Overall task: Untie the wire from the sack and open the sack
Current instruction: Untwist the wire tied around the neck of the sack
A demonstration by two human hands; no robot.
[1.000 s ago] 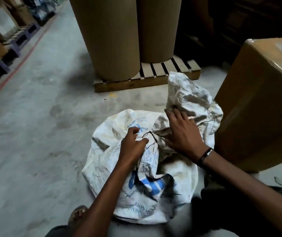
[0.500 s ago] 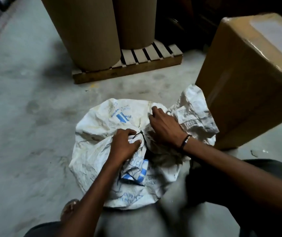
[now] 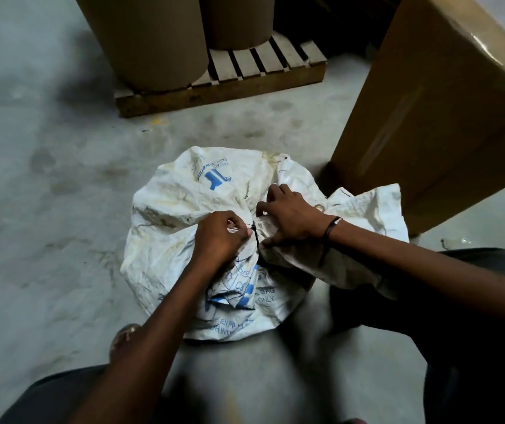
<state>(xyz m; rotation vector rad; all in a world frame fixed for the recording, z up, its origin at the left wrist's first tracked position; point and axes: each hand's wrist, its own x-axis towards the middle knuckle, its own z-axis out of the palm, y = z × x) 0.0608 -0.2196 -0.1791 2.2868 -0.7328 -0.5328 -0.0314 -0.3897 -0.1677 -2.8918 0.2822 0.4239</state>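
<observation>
A full white woven sack [image 3: 184, 209] with blue print sits on the concrete floor in front of me. Its neck is gathered at the middle and bound by a thin black wire [image 3: 256, 237]. My left hand [image 3: 219, 240] pinches the wire's end just left of the knot. My right hand [image 3: 291, 218] presses on the bunched neck right of the wire, fingers closed on the fabric. The loose top flap [image 3: 364, 221] of the sack lies flat to the right, under my right forearm.
A big taped cardboard box [image 3: 447, 111] stands close at the right, almost touching the flap. Behind the sack a wooden pallet [image 3: 223, 90] carries two tall brown paper rolls [image 3: 144, 38]. My sandalled foot [image 3: 123, 338] rests beside the sack's near left edge.
The sack's loose top has dropped from upright to lying flat at the right. My view tilted down and closer. My left fingers closed on the wire's end.
</observation>
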